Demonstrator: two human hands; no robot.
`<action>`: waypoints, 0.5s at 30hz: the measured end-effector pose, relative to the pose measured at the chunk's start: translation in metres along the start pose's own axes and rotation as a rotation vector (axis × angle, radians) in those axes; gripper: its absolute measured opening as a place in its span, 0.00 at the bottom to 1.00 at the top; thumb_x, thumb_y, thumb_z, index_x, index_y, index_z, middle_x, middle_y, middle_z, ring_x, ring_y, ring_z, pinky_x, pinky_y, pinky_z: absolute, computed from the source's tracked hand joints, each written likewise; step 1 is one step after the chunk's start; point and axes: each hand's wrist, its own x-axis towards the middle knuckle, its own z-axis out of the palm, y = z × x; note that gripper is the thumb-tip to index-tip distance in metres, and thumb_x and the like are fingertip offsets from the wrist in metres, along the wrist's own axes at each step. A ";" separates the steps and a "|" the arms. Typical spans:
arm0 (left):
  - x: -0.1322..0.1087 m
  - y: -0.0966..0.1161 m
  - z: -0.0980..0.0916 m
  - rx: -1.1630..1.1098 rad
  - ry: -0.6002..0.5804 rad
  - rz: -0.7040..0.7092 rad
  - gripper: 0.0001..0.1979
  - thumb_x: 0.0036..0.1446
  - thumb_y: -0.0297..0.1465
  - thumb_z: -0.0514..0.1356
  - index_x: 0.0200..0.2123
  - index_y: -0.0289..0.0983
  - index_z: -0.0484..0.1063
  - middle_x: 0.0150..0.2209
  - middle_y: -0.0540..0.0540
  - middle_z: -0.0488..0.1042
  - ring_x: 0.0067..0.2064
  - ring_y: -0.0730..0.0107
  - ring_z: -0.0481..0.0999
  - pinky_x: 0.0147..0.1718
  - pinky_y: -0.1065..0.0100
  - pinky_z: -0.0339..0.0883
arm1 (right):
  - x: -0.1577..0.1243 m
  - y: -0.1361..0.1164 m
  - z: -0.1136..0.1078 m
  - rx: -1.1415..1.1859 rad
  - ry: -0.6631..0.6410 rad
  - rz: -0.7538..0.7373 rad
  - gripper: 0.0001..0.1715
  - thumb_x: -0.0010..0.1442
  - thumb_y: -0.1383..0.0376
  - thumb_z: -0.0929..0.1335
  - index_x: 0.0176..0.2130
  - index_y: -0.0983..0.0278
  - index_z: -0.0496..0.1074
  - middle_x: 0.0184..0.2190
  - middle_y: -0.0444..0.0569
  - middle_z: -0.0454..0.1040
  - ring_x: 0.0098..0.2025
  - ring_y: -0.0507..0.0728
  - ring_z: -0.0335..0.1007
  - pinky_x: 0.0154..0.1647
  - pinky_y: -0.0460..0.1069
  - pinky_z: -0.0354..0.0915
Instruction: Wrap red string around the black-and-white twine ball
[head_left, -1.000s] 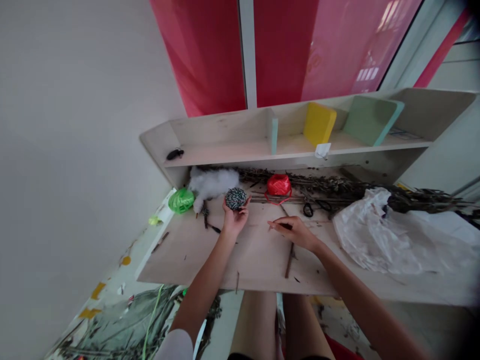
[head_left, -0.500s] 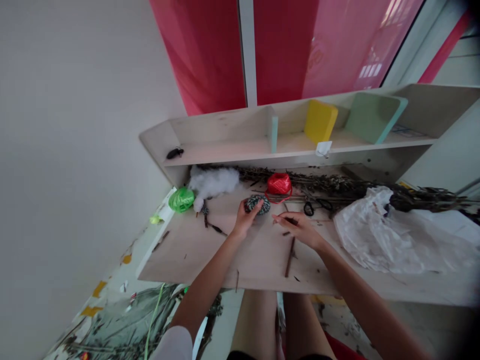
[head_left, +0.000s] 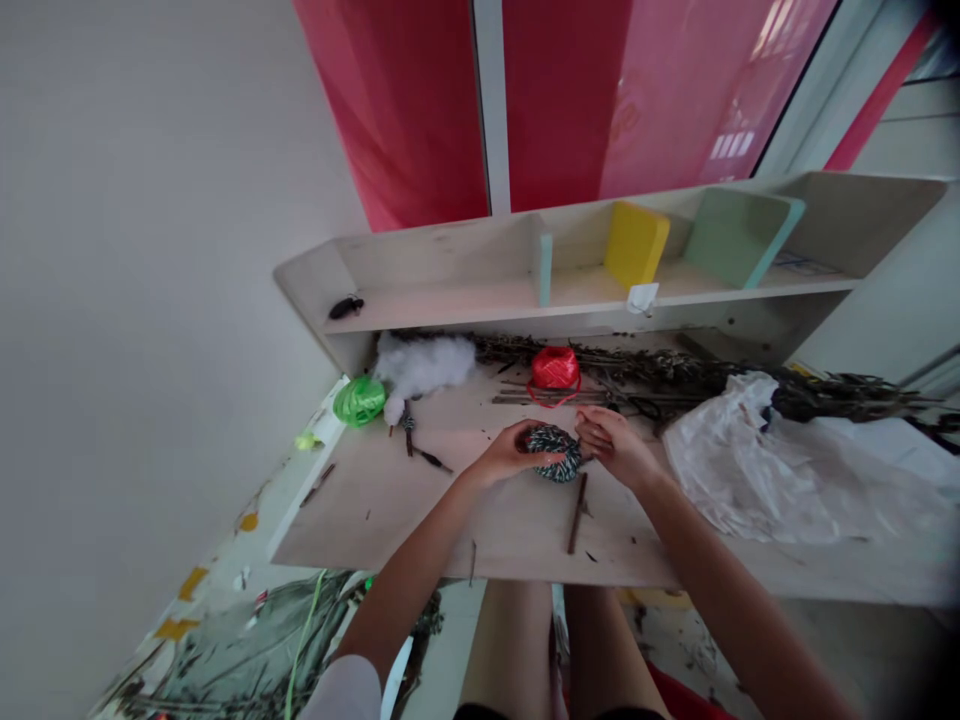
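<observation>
The black-and-white twine ball sits low over the middle of the worktop, cupped in the left grip, whose fingers are clenched around its near side. The right grip touches the ball's other side, fingers curled. Whether they pinch a strand, I cannot tell. It looks like hunting for the loose end, which calls for a steady ball and a fine pinch. A brown stick lies just below; red twine sits behind.
</observation>
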 end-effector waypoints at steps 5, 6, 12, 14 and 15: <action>-0.001 -0.004 -0.001 -0.077 -0.094 -0.041 0.30 0.35 0.36 0.73 0.44 0.34 0.72 0.43 0.42 0.76 0.43 0.64 0.74 0.44 0.63 0.67 | 0.003 -0.001 -0.005 0.048 -0.002 0.023 0.13 0.52 0.59 0.69 0.25 0.64 0.66 0.14 0.34 0.41 0.16 0.45 0.31 0.14 0.42 0.38; -0.001 -0.004 -0.001 -0.084 -0.098 -0.049 0.30 0.35 0.35 0.73 0.44 0.34 0.72 0.43 0.42 0.76 0.43 0.65 0.74 0.44 0.63 0.67 | 0.003 0.000 -0.005 0.052 -0.010 0.030 0.13 0.52 0.59 0.69 0.25 0.65 0.66 0.14 0.34 0.41 0.16 0.45 0.31 0.14 0.42 0.38; -0.004 0.002 -0.002 -0.133 -0.129 -0.044 0.28 0.35 0.33 0.73 0.43 0.34 0.73 0.41 0.41 0.76 0.42 0.65 0.75 0.43 0.64 0.67 | 0.004 0.004 -0.003 0.040 -0.042 0.099 0.15 0.51 0.59 0.69 0.22 0.63 0.61 0.15 0.34 0.42 0.16 0.45 0.31 0.13 0.42 0.37; -0.007 0.007 -0.001 -0.168 -0.127 -0.048 0.28 0.34 0.33 0.73 0.42 0.34 0.74 0.40 0.42 0.76 0.41 0.65 0.75 0.43 0.64 0.67 | 0.004 0.004 -0.001 0.020 -0.011 0.127 0.13 0.49 0.60 0.69 0.23 0.63 0.62 0.15 0.34 0.42 0.17 0.45 0.31 0.13 0.42 0.34; -0.008 0.010 0.000 -0.185 -0.118 -0.053 0.28 0.34 0.33 0.73 0.42 0.34 0.74 0.40 0.43 0.76 0.40 0.66 0.75 0.43 0.64 0.67 | 0.004 0.004 0.000 0.010 0.003 0.134 0.13 0.47 0.59 0.69 0.24 0.63 0.62 0.15 0.34 0.42 0.17 0.45 0.31 0.13 0.42 0.34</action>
